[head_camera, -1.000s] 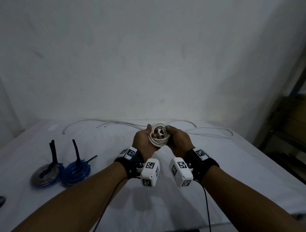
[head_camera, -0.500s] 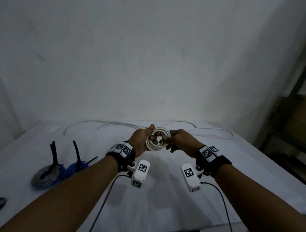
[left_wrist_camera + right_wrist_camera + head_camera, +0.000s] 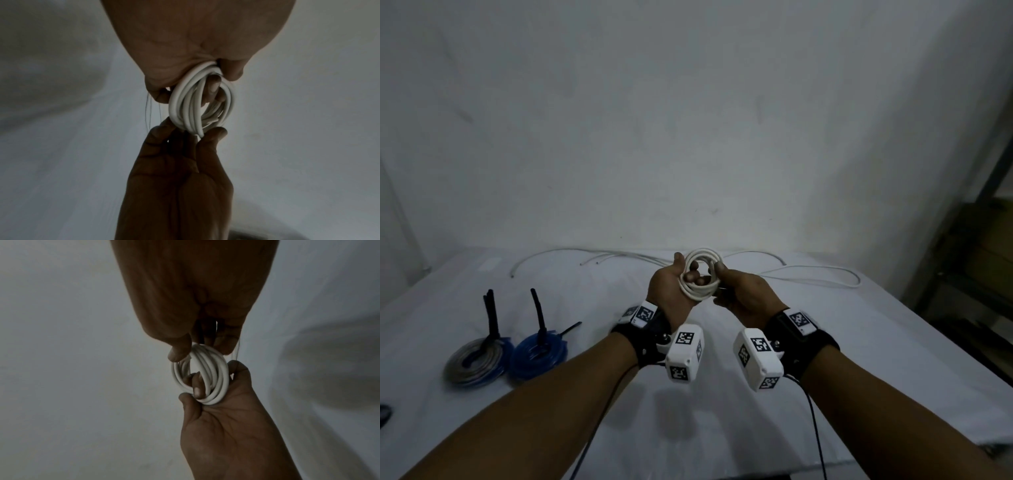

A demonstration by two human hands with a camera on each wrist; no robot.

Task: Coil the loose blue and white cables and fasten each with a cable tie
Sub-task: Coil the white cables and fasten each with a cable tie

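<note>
A small coil of white cable (image 3: 700, 275) is held up between both hands above the middle of the white table (image 3: 893, 342). My left hand (image 3: 671, 287) grips its left side, with fingers hooked through the ring, as the left wrist view shows on the coil (image 3: 197, 104). My right hand (image 3: 736, 289) pinches the coil's right side; in the right wrist view its thumb and fingers close on the coil (image 3: 202, 373). A dark strip shows inside the right hand's grip; I cannot tell what it is. Loose white cables (image 3: 808, 274) lie along the table's far edge.
At the left of the table lie a grey coil (image 3: 474, 359) and a blue coil (image 3: 537, 354), each with a black cable tie (image 3: 491, 315) standing up. A dark shelf (image 3: 983, 260) stands at the right. A white wall rises behind the table.
The hands spread apart, then drew closer again. The coil turned from leaning flat toward me to more upright, and the left hand's fingers now hook through its ring.
</note>
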